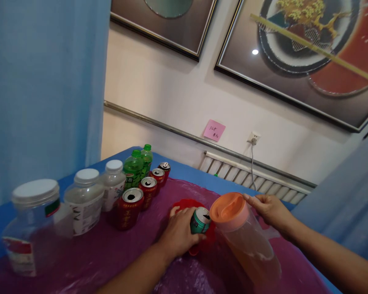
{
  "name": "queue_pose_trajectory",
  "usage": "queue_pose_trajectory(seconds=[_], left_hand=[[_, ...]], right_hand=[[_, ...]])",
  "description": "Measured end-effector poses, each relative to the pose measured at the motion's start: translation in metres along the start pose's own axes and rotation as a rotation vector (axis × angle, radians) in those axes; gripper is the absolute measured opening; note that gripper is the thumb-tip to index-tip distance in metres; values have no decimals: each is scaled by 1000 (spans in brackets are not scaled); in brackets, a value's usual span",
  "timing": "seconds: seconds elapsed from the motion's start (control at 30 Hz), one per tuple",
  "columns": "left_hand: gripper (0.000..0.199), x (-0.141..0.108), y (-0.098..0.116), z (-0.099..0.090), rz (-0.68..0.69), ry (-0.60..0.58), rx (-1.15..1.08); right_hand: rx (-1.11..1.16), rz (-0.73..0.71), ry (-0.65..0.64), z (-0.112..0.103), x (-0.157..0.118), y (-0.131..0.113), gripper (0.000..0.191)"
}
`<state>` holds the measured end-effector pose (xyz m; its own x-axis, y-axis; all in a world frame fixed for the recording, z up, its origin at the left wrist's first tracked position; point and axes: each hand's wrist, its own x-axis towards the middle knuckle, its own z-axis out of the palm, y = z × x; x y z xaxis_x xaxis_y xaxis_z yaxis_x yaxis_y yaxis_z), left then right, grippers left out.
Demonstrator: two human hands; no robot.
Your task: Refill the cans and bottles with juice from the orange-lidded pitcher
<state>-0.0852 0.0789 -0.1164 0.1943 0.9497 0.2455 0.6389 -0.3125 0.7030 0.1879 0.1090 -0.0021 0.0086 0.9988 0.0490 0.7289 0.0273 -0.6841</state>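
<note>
My left hand [179, 230] is closed around a green can [200, 220], its opened top facing up. Under the can lies a red dish [187, 204] with a wavy edge, partly hidden by my hand. Beside the can, a clear plastic pitcher [245, 253] with an orange lid [228, 208] leans toward it, the lid's edge close to the can's rim. Amber liquid shows low in the pitcher. My right hand [270, 210] grips the pitcher on its far right side, thumb at the lid; the handle is mostly hidden. Whether liquid flows, I cannot tell.
Several red cans [131, 208] stand in a row on the purple sheet [104, 261]. Left of them are green bottles [133, 167] and clear jars with white lids [35, 228]. Behind the blue table edge are a radiator [233, 171] and a wall pipe [171, 128].
</note>
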Motion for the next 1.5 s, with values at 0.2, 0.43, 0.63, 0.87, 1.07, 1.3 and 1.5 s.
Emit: queue_pose_trajectory(seconds=[0.2,0.43,0.63,0.87,1.07,1.3,1.5], left_hand=[[62,0,1,0,-4,-1,0],[63,-1,0,0,-4,-8,11],[61,-1,0,0,-9,-4,-4],[62,-1,0,0,-1,-9,9],[60,-1,-4,3,14,11,8],[61,-1,-3,2,8,-5,9],[60,-1,-3,3,22,7,-15]], right_hand=[[-13,-1,-1,0,-1,-1,62],[-55,2,7,-1,-2,-4,61],[-29,-3,11,-1,-3,-5,60],[-31,9,-1,-2,-3,-5,60],[-41,8,11,-2,-4,-6,60],[-38,4,11,-2,-6,-8,59],[-22,3,-1,-1,-5,-6,60]])
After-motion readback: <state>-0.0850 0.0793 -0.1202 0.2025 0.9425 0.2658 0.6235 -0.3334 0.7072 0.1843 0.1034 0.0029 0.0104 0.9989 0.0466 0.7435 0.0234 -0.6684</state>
